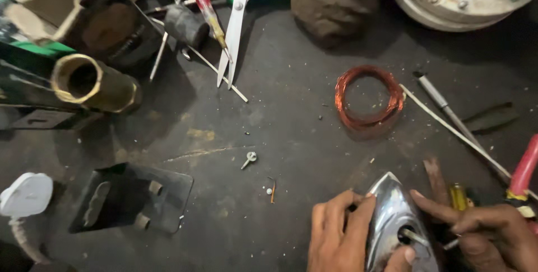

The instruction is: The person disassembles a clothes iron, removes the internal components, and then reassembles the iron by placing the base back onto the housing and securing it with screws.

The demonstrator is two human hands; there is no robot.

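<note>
Two hands work at the near edge: left hand (338,233) grips one shiny iron soleplate (392,221), right hand (493,233) pinches one screwdriver (417,237) into it. Farther off lie one copper wire coil (367,97), one pair of scissors (238,22) and one loose screw (249,159).

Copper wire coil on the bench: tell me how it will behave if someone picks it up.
The copper wire coil looks loosely wound from thin strands, so it would probably sag and flex. Being thin wire around an open middle, it is likely light. Lying flat, it should not roll.
</note>
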